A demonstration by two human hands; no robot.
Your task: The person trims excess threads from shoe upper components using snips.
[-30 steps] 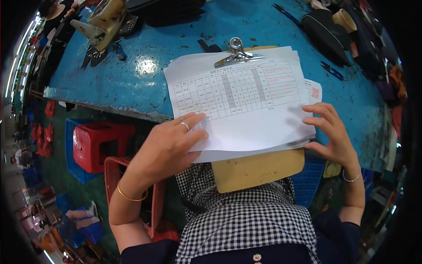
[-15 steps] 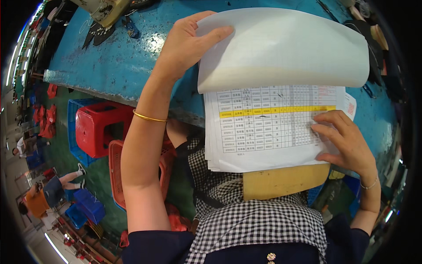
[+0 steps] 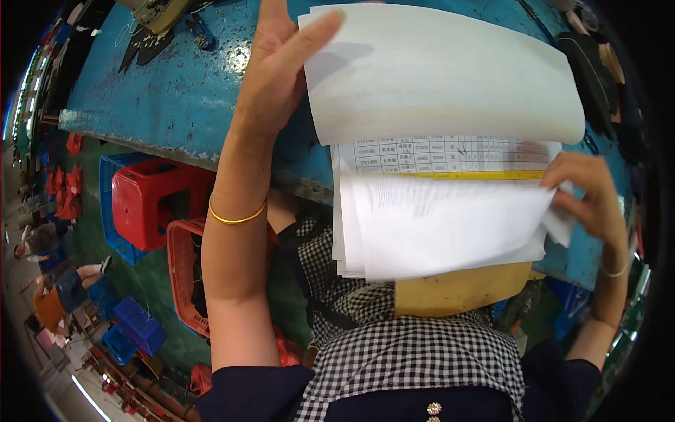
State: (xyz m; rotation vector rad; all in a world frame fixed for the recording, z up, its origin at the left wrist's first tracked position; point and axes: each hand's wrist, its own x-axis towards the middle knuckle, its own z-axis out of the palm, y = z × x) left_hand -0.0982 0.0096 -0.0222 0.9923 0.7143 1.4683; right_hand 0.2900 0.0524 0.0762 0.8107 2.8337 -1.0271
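Observation:
A stack of printed paper sheets (image 3: 349,264) lies in front of me, its near end over a yellow board (image 3: 460,290). At the upper left, my left hand (image 3: 278,74) keeps several turned-up sheets (image 3: 450,77) raised, thumb across their left corner and fingers mostly hidden behind. Below them shows a strip of a printed table (image 3: 422,158) with a yellow highlighted row (image 3: 485,175). My right hand (image 3: 589,193) pinches the right edge of another sheet (image 3: 457,221), which curls over the lower half of that table with a mostly white face showing.
A worn blue worktable (image 3: 183,91) spans the far side, with part of a machine (image 3: 158,14) at its upper left. Dark cut pieces (image 3: 590,74) lie at the right. On the left floor stand a red stool (image 3: 144,204), an orange basket (image 3: 181,274) and blue crates (image 3: 139,325).
My right hand has gone from resting open over the table page to gripping a sheet edge farther right. That sheet now bends over the page. The left hand has shifted slightly up and left.

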